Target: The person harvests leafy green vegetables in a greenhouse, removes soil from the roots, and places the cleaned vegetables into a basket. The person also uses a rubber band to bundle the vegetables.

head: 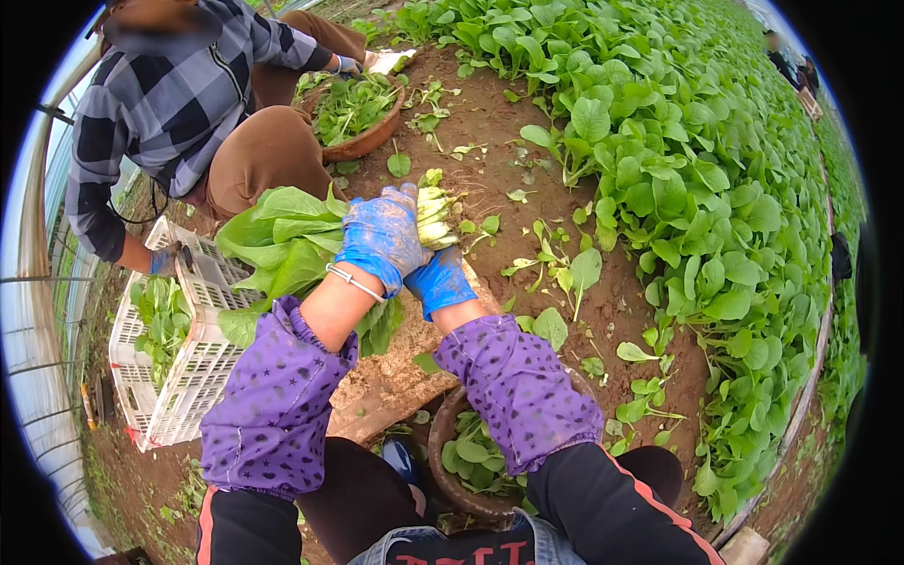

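My left hand (pixel 381 229), in a muddy blue glove, grips a bunch of leafy greens (pixel 286 233). The broad leaves spread out to the left, and the pale stem ends (pixel 434 212) with thin roots stick out on the right. Close against it, my right hand (pixel 441 281), also in a blue glove, meets the underside of the bunch near the stems; its fingers are hidden. Below my hands lies a dirt-covered flat board or sheet (pixel 395 381). Under my right forearm a round brown basin (pixel 441 462) holds loose green leaves.
To the left stands a white plastic crate (pixel 212 339) with greens in it. A person in a checked jacket (pixel 176 92) sits beyond, one hand at the crate, the other by a brown basin of greens (pixel 367 138). Dense leafy plants (pixel 706 198) grow on the right; loose leaves (pixel 583 275) litter the soil.
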Available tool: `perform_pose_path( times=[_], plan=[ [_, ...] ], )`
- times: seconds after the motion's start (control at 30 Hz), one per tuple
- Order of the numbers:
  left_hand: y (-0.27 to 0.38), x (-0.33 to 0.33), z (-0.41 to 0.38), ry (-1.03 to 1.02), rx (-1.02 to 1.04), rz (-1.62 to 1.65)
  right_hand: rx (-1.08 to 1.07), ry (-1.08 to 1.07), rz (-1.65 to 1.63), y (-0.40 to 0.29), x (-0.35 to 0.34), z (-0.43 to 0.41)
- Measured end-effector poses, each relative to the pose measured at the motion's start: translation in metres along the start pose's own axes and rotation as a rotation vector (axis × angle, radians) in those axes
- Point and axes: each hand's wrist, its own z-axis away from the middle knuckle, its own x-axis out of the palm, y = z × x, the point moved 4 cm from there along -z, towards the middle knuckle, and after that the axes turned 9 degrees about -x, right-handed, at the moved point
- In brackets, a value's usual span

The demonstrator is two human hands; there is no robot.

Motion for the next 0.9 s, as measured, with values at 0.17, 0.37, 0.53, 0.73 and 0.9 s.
perform_pose_path(
  times=[0.17,0.37,0.53,0.73,0.9],
  plan=[
    [0.033,0.065,-0.006,-0.236,-0.011,0.185,-0.048,0.137,0.157,-0.054,-0.085,-0.002],
    [0.04,0.073,-0.007,-0.21,-0.055,0.319,-0.321,-0.26,0.905,-0.092,-0.12,-0.008],
    [0.048,0.089,0.012,-0.157,-0.065,0.277,-0.186,0.041,0.674,-0.126,-0.089,0.015],
    [0.058,0.097,0.015,-0.193,-0.097,0.168,-0.638,0.014,1.171,-0.148,-0.047,0.028],
    [0.05,0.102,0.013,-0.226,-0.05,0.294,-0.715,-0.1,1.49,-0.12,-0.041,0.035]
  ],
)
